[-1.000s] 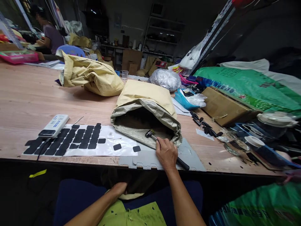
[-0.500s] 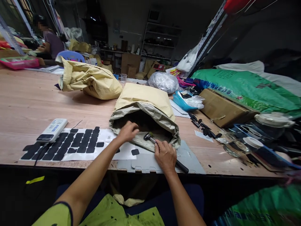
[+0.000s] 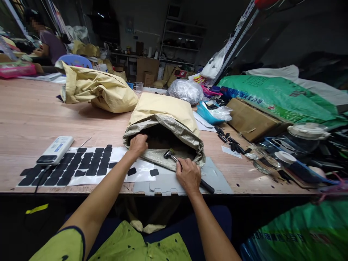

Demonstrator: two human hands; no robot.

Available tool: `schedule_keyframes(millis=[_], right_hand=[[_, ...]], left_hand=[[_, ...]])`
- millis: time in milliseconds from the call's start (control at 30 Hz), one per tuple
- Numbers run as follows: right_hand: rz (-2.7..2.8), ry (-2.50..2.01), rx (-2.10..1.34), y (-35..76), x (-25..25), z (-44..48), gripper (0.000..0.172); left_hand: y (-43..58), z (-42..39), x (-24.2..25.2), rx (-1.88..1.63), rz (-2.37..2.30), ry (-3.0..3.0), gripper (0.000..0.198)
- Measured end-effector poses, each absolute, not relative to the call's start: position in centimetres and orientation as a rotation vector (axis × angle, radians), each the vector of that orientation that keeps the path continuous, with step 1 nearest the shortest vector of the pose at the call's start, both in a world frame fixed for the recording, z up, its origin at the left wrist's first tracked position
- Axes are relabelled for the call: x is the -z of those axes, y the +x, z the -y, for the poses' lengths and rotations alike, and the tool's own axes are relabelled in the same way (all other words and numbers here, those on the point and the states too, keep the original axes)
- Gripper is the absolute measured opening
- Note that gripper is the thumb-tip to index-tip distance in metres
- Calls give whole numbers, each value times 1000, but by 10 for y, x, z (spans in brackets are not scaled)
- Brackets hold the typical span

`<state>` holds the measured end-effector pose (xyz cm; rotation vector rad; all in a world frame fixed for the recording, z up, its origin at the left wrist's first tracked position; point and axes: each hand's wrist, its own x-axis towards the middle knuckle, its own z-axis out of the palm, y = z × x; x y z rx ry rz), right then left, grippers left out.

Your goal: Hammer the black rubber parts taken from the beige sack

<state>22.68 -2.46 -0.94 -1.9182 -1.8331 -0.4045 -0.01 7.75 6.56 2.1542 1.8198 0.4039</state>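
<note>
A tan paper sack (image 3: pixel 165 105) with a grey woven lining lies on the table, its dark mouth facing me. My left hand (image 3: pixel 139 145) is at the left of that mouth, fingers curled together; what they hold, if anything, is hidden. My right hand (image 3: pixel 189 174) grips a small hammer (image 3: pixel 208 186) with a metal shaft and black handle, its head resting near the sack's lower lip. Beneath lie grey sheets (image 3: pixel 168 183) and, to the left, a white sheet with black rounded stickers (image 3: pixel 91 161). The sack's contents are too dark to make out.
A white box-shaped device (image 3: pixel 56 150) with a cable sits at left. Behind it slumps a second tan sack (image 3: pixel 103 88). Black parts (image 3: pixel 233 143), a cardboard box (image 3: pixel 252 119) and a lidded jar (image 3: pixel 306 139) crowd the right. A person (image 3: pixel 50 45) sits at far left.
My left hand has moved left to the mouth's left side, and its fingers have curled in. The right hand keeps hold of the hammer. The whole view has shifted slightly.
</note>
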Motion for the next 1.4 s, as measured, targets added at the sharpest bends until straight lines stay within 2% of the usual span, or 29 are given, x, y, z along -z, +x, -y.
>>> schedule_keyframes(millis=[167,367,567,800,900,1400], right_hand=[[1830,-1920,399,227,9,25,23],[1835,-1892,310,230,10,24,25],[1777,-1819,281,231,2,33,30],[1707,-1516,-236,212,-16,78,36],[1730,-1475,-352,203,-15,91,38],[1839,-1572,-426,184,-21,92,38]], left_hand=[[3,-16,-52,-528,-1204,2238,32],[6,13,-15,-693,-1310,2132,24],[4,8,-8,-785,-1247,2038,15],[5,9,-7,-793,-1259,2029,13],[6,9,-7,-786,-1250,2040,13],[7,8,-11,-705,-1294,2034,10]])
